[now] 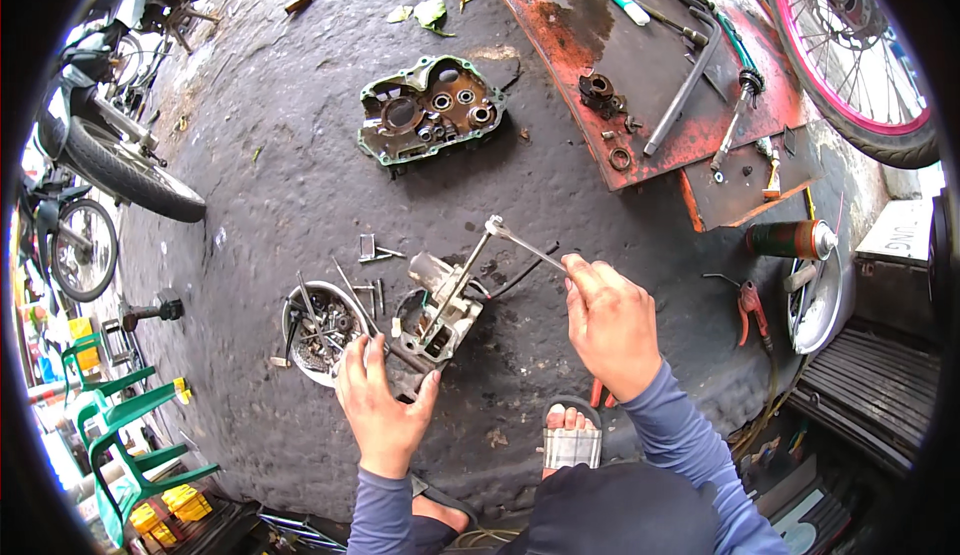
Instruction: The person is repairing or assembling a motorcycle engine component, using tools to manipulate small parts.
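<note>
My left hand (385, 405) grips the near left end of a silver metal engine part (445, 325) on the dark ground, thumb and fingers around its edge. My right hand (610, 320) holds a long wrench (530, 248) by its end. The wrench's far end meets the top of a slanted rod (466, 273) that runs down to the engine part. Left of the part, a white bowl (292, 340) holds several bolts and small metal pieces, with long tools lying across it. A few more bolts (378, 295) lie on the ground beside it.
An open engine casing (400, 110) lies farther ahead. A red metal plate (530, 15) at upper right carries tools and parts. Right are a spray can (785, 239), pliers (750, 310) and a pink-rimmed wheel (860, 155). Left are motorbikes (140, 175) and green chairs (130, 405). My sandaled foot (570, 445) is below.
</note>
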`<state>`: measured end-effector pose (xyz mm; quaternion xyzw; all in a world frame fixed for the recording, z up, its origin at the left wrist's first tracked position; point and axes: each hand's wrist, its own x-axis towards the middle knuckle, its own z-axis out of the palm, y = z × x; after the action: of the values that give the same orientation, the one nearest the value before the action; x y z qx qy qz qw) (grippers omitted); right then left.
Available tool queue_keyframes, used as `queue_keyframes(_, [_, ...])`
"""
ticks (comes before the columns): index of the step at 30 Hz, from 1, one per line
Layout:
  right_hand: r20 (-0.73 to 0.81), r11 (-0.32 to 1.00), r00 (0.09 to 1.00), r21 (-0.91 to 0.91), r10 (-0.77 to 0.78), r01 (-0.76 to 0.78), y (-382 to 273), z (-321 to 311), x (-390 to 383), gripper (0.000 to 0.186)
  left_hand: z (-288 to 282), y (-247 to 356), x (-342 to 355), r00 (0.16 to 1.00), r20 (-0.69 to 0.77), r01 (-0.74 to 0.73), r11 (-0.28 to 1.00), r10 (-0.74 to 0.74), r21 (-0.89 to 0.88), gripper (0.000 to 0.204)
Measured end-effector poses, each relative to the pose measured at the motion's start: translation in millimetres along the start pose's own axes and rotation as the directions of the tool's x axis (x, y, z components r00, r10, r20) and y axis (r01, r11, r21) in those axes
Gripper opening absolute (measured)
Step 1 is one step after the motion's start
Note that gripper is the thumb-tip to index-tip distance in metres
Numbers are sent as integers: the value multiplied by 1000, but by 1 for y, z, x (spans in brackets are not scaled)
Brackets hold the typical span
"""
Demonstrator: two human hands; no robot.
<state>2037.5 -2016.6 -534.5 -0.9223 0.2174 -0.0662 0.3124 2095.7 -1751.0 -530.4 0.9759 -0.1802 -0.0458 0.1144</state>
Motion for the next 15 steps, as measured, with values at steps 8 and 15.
queue_keyframes(8, [-85,985,981,-11,-174,173,48,57,42,23,14,-4,3,986,-137,-100,993,91,-67,60])
queue_keyframes(15, [-151,970,959,1,-240,243,58,84,67,24,-1,12,10,992,-90,-87,996,87,1,58])
